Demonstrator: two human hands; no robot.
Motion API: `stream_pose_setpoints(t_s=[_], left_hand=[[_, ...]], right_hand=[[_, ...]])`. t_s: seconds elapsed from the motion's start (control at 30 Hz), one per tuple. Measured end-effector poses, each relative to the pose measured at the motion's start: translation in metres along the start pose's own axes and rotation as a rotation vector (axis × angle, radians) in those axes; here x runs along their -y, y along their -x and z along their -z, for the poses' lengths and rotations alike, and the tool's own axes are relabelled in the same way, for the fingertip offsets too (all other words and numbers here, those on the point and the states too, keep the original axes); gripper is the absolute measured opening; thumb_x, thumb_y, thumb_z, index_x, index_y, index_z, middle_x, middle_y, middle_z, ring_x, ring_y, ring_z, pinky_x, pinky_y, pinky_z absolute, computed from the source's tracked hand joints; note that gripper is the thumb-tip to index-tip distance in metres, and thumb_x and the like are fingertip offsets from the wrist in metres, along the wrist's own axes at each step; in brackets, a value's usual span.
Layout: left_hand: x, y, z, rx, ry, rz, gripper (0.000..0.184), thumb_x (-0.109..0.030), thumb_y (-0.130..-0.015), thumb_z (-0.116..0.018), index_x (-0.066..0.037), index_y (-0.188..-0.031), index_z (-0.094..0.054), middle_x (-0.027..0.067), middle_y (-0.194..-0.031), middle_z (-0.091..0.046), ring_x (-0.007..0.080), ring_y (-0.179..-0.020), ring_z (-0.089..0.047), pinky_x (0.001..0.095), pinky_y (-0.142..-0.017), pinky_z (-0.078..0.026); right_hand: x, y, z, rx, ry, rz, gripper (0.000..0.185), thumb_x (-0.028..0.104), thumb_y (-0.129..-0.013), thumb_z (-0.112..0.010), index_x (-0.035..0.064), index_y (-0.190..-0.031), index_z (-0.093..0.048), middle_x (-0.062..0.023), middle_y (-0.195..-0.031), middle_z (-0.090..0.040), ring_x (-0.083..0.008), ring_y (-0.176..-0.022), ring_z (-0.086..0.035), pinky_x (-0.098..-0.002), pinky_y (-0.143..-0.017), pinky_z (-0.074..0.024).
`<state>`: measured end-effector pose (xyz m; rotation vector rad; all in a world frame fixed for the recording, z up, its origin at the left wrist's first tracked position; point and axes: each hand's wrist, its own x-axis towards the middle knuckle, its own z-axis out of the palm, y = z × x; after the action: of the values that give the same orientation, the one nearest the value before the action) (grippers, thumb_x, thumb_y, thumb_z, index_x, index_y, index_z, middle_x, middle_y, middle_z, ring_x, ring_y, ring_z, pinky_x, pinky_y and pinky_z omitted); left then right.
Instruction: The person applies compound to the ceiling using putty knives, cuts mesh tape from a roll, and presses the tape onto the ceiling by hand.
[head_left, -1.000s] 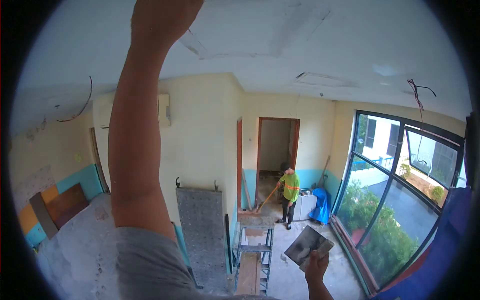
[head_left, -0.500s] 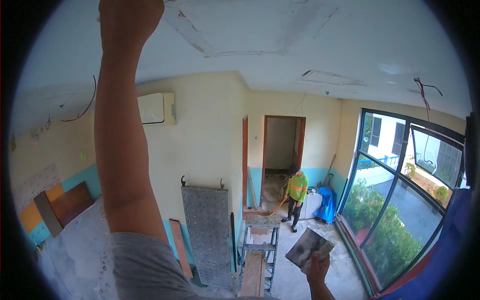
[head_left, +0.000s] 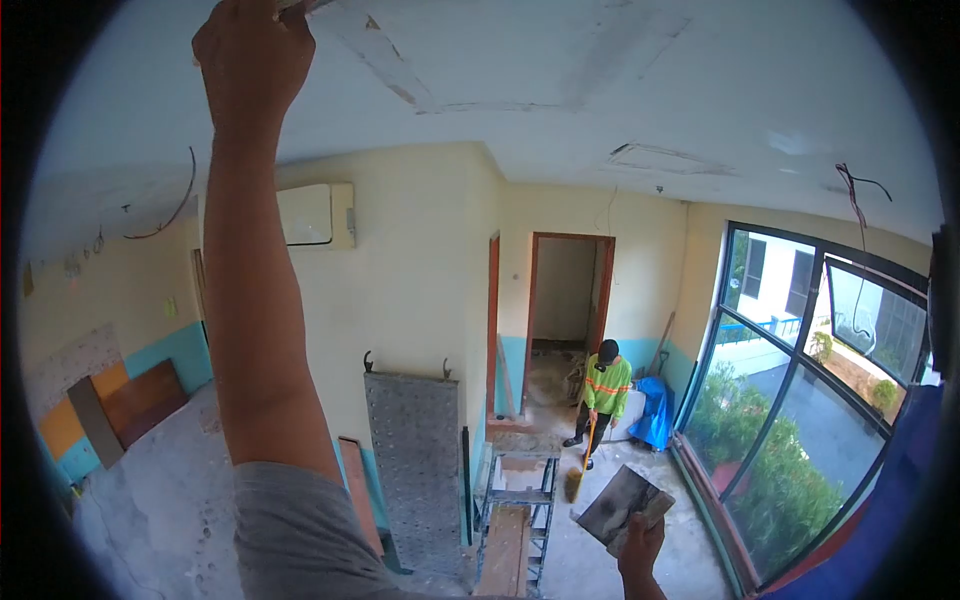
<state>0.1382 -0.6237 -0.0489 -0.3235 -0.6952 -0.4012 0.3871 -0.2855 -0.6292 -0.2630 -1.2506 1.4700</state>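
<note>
My left hand (head_left: 255, 50) is raised to the ceiling at the top left, its fingers closed round a thin flat tool (head_left: 305, 7), mostly cut off by the frame's top edge. Beside it, the ceiling (head_left: 500, 60) shows patched seams with chipped spots. At the lower right, my right hand (head_left: 640, 548) grips a square flat plate (head_left: 622, 508) by its near right corner. The plate's face has grey smears.
A person in a bright green top (head_left: 606, 385) holds a broom (head_left: 574, 484) on the floor beyond a ladder (head_left: 540, 520) and plank (head_left: 503, 550). A perforated metal panel (head_left: 415, 460) leans on the wall. Wires (head_left: 855, 195) hang near the window (head_left: 770, 420).
My left hand has shifted left and slightly down in view, showing more of it. The plate has tilted slightly. The person has turned, and the broom has swung to the right.
</note>
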Motion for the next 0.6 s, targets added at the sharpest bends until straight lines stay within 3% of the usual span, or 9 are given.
stream_pose_setpoints(t_s=[0.13,0.23,0.33,0.4,0.47,0.5,0.57,0.6], left_hand=[[0.009,-0.001,-0.021,0.031,0.004,-0.241,0.04,-0.003,-0.083,-0.064,0.001,-0.122,-0.056,0.0205,-0.115,-0.061,0.0385,-0.113,-0.054,0.049,-0.1,-0.04],[0.015,-0.012,-0.025,0.105,-0.221,0.008,0.047,-0.002,-0.083,-0.063,0.008,-0.127,-0.048,0.0255,-0.12,-0.055,0.0398,-0.113,-0.054,0.0481,-0.1,-0.04],[0.02,0.012,0.0,-0.137,-0.058,0.196,0.055,-0.04,-0.081,-0.076,-0.004,-0.119,-0.059,0.0145,-0.106,-0.067,0.0322,-0.097,-0.066,0.0418,-0.088,-0.052],[-0.031,0.03,0.045,0.018,0.134,0.568,0.05,-0.033,-0.08,-0.078,-0.003,-0.114,-0.057,0.0162,-0.105,-0.066,0.033,-0.096,-0.064,0.0398,-0.087,-0.05],[-0.043,0.078,0.055,0.346,0.422,0.698,0.071,-0.047,-0.078,-0.079,0.002,-0.121,-0.051,0.0195,-0.114,-0.063,0.0316,-0.105,-0.062,0.0392,-0.092,-0.047],[-0.056,0.117,0.052,0.484,0.647,0.789,0.068,-0.041,-0.081,-0.077,0.001,-0.126,-0.048,0.0173,-0.117,-0.062,0.0288,-0.106,-0.06,0.0385,-0.093,-0.047],[-0.106,0.216,0.055,0.813,1.24,1.054,0.065,-0.03,-0.087,-0.073,0.0,-0.136,-0.042,0.013,-0.121,-0.06,0.0232,-0.11,-0.057,0.0371,-0.095,-0.047],[-0.139,0.267,0.069,1.032,1.484,1.154,0.065,-0.025,-0.09,-0.071,-0.001,-0.141,-0.039,0.0108,-0.123,-0.059,0.0204,-0.112,-0.055,0.0364,-0.096,-0.046]], right_hand=[[-0.002,0.001,-0.002,0.005,-0.001,-0.017,0.044,0.024,-0.095,-0.062,-0.0009,-0.129,-0.046,-0.0084,-0.113,-0.059,-0.0172,-0.098,-0.059,-0.0329,-0.087,-0.0497],[-0.001,0.002,-0.005,-0.003,-0.028,-0.025,0.041,0.02,-0.096,-0.06,-0.0006,-0.129,-0.046,-0.0088,-0.113,-0.059,-0.0172,-0.1,-0.059,-0.033,-0.087,-0.0498],[-0.006,0.0,-0.003,-0.03,-0.036,-0.018,0.037,0.016,-0.096,-0.056,-0.0002,-0.128,-0.046,-0.0097,-0.113,-0.06,-0.0188,-0.102,-0.06,-0.0341,-0.086,-0.0507],[-0.007,-0.002,0.003,-0.044,-0.03,-0.042,0.036,0.019,-0.097,-0.054,0.0006,-0.128,-0.047,-0.0095,-0.112,-0.06,-0.0204,-0.101,-0.061,-0.036,-0.085,-0.0514],[0.006,-0.008,-0.004,-0.13,-0.205,-0.226,0.035,0.023,-0.099,-0.052,0.0011,-0.126,-0.049,-0.0096,-0.11,-0.061,-0.0228,-0.1,-0.062,-0.0389,-0.084,-0.052],[0.01,-0.008,-0.006,-0.172,-0.294,-0.317,0.035,0.025,-0.1,-0.051,0.0014,-0.125,-0.05,-0.0097,-0.109,-0.061,-0.024,-0.099,-0.062,-0.0404,-0.084,-0.0523],[-0.026,-0.014,0.024,-0.012,-0.055,-0.35,0.036,0.028,-0.101,-0.051,0.0015,-0.125,-0.052,-0.0104,-0.11,-0.062,-0.0264,-0.099,-0.063,-0.0432,-0.084,-0.0529],[-0.027,-0.014,0.025,0.012,-0.097,-0.414,0.036,0.029,-0.101,-0.051,0.0016,-0.125,-0.052,-0.0108,-0.11,-0.062,-0.0271,-0.098,-0.064,-0.0441,-0.084,-0.0532]])
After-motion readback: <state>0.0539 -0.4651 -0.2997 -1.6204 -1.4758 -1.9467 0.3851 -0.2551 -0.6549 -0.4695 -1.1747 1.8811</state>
